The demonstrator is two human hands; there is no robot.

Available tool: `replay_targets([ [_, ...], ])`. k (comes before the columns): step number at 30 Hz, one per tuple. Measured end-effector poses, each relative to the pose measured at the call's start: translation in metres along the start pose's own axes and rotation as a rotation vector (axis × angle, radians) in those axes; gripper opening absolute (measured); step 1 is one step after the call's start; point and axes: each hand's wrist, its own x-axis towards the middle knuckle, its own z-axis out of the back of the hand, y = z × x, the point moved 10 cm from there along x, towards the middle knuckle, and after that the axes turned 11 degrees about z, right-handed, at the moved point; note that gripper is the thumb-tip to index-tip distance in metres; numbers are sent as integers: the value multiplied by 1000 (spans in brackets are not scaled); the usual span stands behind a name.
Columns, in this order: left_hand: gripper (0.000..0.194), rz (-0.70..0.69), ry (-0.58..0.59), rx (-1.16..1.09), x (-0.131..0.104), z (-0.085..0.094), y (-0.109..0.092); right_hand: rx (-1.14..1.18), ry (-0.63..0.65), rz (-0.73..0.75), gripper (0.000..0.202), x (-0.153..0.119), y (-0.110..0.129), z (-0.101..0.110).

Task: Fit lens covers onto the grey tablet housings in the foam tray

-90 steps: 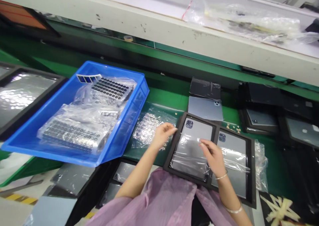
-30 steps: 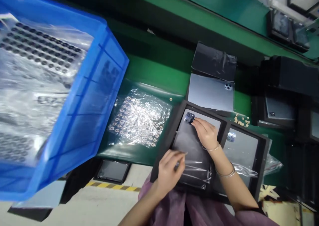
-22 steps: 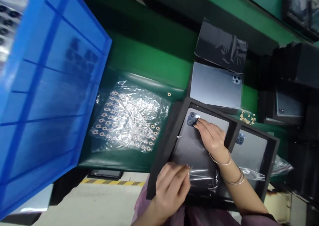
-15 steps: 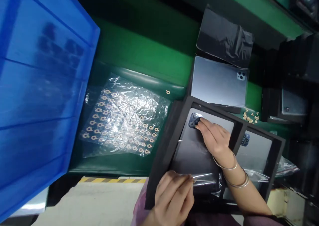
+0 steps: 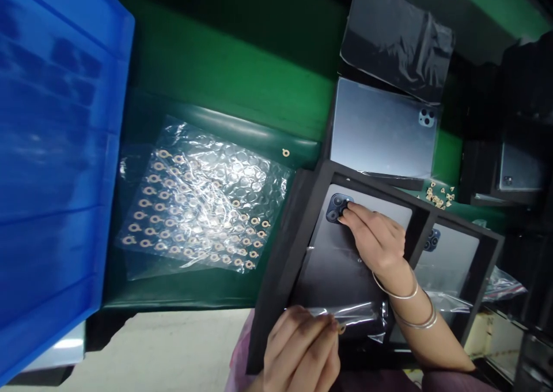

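Note:
My right hand has its fingers pinched together at the camera block of a grey tablet. Whatever lies under those fingertips is hidden. The tablet rests in a compartment of a black foam tray, its lower part under clear film. Over the near end of that tablet, my left hand is closed, a small tan ring poking out between its fingertips. A second grey tablet lies in the neighbouring compartment.
A clear plastic sheet carries rows of tan rings, with a loose ring nearby. Left stands a blue bin. Beyond the tray are a blue-grey tablet, a dark film-covered panel and a pile of small tan pieces.
The view has shifted, so the bin and ring sheet sit further left. More of the ring shows at my left fingertips. My right hand stays at the camera block.

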Motion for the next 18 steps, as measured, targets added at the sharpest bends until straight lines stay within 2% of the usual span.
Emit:
replay_targets([
  [4,14,28,24,14,0,-2,3,140,-19,-99,19,-3,-10,1],
  [9,16,34,25,47,-3,-1,6,319,-154,-301,17,-12,-30,13],
  [12,16,6,37,55,-3,-1,4,300,-123,-298,17,-13,-29,10],
  [18,14,-43,83,107,3,-5,1,200,-50,-202,14,-6,-21,2],
])
